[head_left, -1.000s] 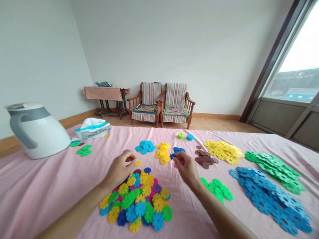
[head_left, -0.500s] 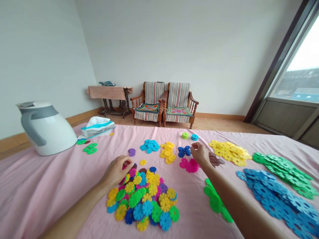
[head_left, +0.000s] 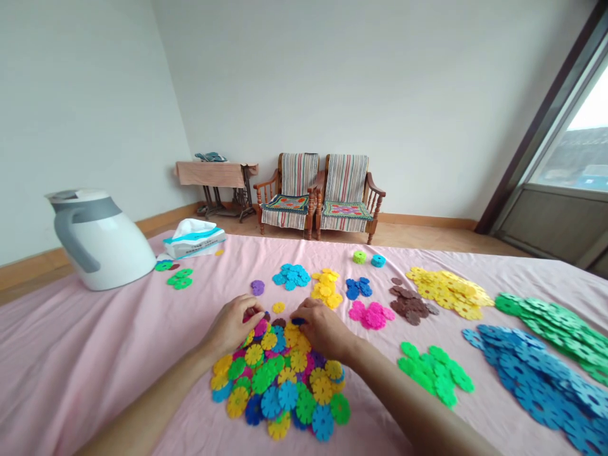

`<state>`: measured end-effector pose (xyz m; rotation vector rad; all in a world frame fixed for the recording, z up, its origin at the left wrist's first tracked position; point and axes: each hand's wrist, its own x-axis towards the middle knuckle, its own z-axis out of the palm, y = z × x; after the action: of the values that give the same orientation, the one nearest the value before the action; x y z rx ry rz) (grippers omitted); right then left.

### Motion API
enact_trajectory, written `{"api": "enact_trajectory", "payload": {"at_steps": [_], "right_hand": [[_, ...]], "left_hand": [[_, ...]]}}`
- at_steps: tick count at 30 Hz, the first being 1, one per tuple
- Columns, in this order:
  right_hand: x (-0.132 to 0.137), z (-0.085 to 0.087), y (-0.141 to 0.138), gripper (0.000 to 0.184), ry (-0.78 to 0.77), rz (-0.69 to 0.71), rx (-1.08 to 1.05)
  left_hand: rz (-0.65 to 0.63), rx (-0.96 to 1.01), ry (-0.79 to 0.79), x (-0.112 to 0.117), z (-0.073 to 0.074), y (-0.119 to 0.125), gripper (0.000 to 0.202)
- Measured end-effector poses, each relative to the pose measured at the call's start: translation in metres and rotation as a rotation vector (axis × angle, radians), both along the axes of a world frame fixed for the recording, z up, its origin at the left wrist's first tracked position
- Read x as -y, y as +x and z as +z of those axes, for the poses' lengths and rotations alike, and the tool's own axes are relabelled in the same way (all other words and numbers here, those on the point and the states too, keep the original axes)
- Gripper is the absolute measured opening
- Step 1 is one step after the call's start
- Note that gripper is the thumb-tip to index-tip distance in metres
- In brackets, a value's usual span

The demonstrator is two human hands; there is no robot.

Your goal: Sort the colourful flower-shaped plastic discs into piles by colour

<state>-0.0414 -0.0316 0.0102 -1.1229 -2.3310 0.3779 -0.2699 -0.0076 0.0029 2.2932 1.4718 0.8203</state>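
A mixed heap of coloured plastic snowflake discs (head_left: pixel 282 380) lies on the pink cloth (head_left: pixel 95 361) in front of me. My left hand (head_left: pixel 236 326) rests on the heap's far left edge, fingers curled on a pink disc. My right hand (head_left: pixel 322 330) is on the heap's far edge, fingertips pinched on a dark blue disc (head_left: pixel 298 321). Beyond the heap lie sorted little piles: purple (head_left: pixel 257 287), light blue (head_left: pixel 291 277), yellow (head_left: pixel 325 288), dark blue (head_left: pixel 358 288), pink (head_left: pixel 371 315) and brown (head_left: pixel 409 303).
Larger piles sit to the right: yellow (head_left: pixel 449 292), green (head_left: pixel 555 323), blue (head_left: pixel 541 373) and bright green (head_left: pixel 434 370). A white kettle (head_left: pixel 99 237) and a tissue pack (head_left: pixel 194 237) stand at the far left. Two wooden chairs (head_left: pixel 320 196) stand by the wall.
My right hand came back from the dark blue pile at the far side to the mixed heap and pinched a dark blue disc. The left hand stayed at the heap's edge.
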Motion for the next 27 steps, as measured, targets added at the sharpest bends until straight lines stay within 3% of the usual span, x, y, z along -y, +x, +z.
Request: {"api": "enact_trajectory", "payload": {"at_steps": [9, 13, 17, 20, 23, 27], "right_hand": [[-0.008, -0.013, 0.012, 0.022, -0.068, -0.206, -0.203], [-0.021, -0.008, 0.033, 0.016, -0.075, -0.363, -0.264], [-0.039, 0.0, 0.073, 0.017, -0.048, -0.67, -0.296], [-0.052, -0.003, 0.105, 0.019, -0.027, -0.839, -0.351], [-0.06, -0.013, 0.125, 0.029, -0.045, -0.892, -0.427], [-0.063, -0.017, 0.131, 0.039, -0.048, -0.919, -0.496]], "left_hand": [[0.007, 0.028, -0.022, 0.002, 0.0, 0.003, 0.014], [0.003, 0.038, -0.032, 0.003, 0.0, 0.005, 0.015], [0.006, 0.046, -0.046, 0.002, 0.0, 0.005, 0.016], [-0.003, 0.054, -0.056, 0.002, 0.0, 0.005, 0.016], [-0.016, 0.058, -0.066, 0.002, 0.001, 0.004, 0.016], [-0.004, 0.061, -0.077, 0.001, 0.001, 0.005, 0.016]]}}
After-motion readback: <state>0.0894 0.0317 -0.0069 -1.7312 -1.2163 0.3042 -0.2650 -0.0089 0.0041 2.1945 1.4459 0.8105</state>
